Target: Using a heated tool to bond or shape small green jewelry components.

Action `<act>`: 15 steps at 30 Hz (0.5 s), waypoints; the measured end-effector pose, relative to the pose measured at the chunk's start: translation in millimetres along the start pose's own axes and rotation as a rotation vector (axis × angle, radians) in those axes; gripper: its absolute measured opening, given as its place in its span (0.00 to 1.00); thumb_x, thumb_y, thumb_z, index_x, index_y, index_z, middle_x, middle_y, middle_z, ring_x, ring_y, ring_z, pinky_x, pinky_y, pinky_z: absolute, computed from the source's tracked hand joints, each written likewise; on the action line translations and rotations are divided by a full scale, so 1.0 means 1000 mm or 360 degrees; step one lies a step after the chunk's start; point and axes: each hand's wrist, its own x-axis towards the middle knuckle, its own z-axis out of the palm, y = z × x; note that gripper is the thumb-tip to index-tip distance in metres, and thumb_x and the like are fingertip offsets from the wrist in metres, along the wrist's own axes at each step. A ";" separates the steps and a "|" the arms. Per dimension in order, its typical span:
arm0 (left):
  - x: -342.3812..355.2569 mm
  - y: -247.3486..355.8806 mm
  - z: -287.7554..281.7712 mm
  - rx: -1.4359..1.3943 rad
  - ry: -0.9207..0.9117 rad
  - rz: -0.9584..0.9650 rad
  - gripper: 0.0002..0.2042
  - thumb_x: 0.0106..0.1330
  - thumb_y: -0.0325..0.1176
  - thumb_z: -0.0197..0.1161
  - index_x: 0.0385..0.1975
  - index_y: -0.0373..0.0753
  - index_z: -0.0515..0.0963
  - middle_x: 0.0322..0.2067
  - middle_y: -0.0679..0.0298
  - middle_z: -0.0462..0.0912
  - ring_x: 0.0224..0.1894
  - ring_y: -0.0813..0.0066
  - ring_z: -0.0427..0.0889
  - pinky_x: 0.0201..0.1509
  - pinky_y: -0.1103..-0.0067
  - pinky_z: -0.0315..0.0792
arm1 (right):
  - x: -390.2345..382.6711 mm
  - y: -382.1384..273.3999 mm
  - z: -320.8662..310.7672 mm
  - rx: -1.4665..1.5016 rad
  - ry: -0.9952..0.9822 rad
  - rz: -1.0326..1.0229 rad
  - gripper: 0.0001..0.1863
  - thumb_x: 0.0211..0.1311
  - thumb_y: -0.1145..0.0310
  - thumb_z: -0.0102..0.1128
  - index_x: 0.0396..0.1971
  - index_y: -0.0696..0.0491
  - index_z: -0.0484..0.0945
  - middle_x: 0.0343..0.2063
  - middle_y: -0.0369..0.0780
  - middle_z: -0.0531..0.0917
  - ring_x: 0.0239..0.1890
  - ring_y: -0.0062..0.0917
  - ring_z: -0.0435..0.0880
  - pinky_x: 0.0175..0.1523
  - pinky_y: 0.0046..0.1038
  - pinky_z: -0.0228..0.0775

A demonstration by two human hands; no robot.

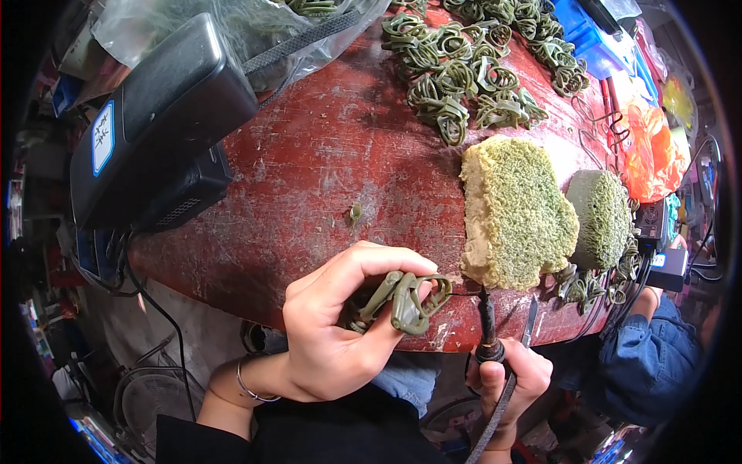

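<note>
My left hand [336,332] is closed round a bundle of olive-green looped plastic pieces [410,301], held above the red table's near edge. My right hand [514,379] grips a dark soldering-iron-like tool [486,317] with a braided cord, its upper end by a thick pale-yellow, green-flecked sponge block [519,213]. A thin metal blade [530,317] shows beside that hand; whether I hold it too I cannot tell. A small green bit [355,213] lies on the scratched red table [309,170].
Black devices [158,124] and a plastic bag stand at left. Piles of green loops [456,69] lie at back. At right are a green-topped foam round [599,216], an orange bag [653,155], blue bin [587,39], cables, and another person's blue sleeve [641,363].
</note>
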 end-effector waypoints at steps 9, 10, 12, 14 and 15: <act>0.000 0.000 0.000 0.0005 -0.0006 0.0007 0.11 0.51 0.16 0.63 0.35 0.32 0.78 0.29 0.60 0.80 0.31 0.78 0.80 0.34 0.84 0.72 | -0.004 0.002 0.002 0.0121 0.0052 0.0093 0.21 0.54 0.52 0.63 0.25 0.59 0.79 0.12 0.36 0.74 0.13 0.24 0.75 0.20 0.23 0.64; 0.000 -0.001 0.000 0.0014 -0.0011 0.0018 0.11 0.51 0.16 0.64 0.34 0.32 0.78 0.29 0.60 0.80 0.31 0.78 0.80 0.34 0.84 0.72 | -0.004 0.002 0.003 0.0102 0.0059 0.0101 0.21 0.54 0.52 0.63 0.25 0.59 0.79 0.12 0.36 0.74 0.13 0.24 0.75 0.20 0.23 0.64; 0.001 -0.001 0.000 0.0028 -0.0009 0.0047 0.11 0.51 0.15 0.63 0.34 0.32 0.78 0.29 0.60 0.80 0.31 0.77 0.80 0.34 0.84 0.72 | -0.004 0.001 0.003 0.0083 0.0067 0.0109 0.21 0.54 0.52 0.64 0.25 0.59 0.79 0.12 0.36 0.74 0.13 0.24 0.75 0.20 0.23 0.64; 0.001 -0.001 0.000 0.0042 -0.0006 0.0078 0.11 0.50 0.15 0.63 0.34 0.32 0.78 0.30 0.59 0.80 0.31 0.76 0.80 0.35 0.83 0.72 | -0.002 0.001 0.002 0.0036 0.0046 0.0066 0.20 0.53 0.53 0.64 0.25 0.59 0.79 0.13 0.36 0.74 0.14 0.24 0.75 0.20 0.22 0.64; 0.001 -0.002 0.000 0.0073 -0.0008 0.0123 0.11 0.50 0.15 0.63 0.34 0.32 0.78 0.30 0.59 0.80 0.31 0.76 0.80 0.35 0.83 0.72 | -0.002 0.000 0.002 0.0036 0.0047 0.0065 0.20 0.53 0.53 0.64 0.25 0.59 0.79 0.13 0.36 0.74 0.14 0.24 0.75 0.20 0.22 0.64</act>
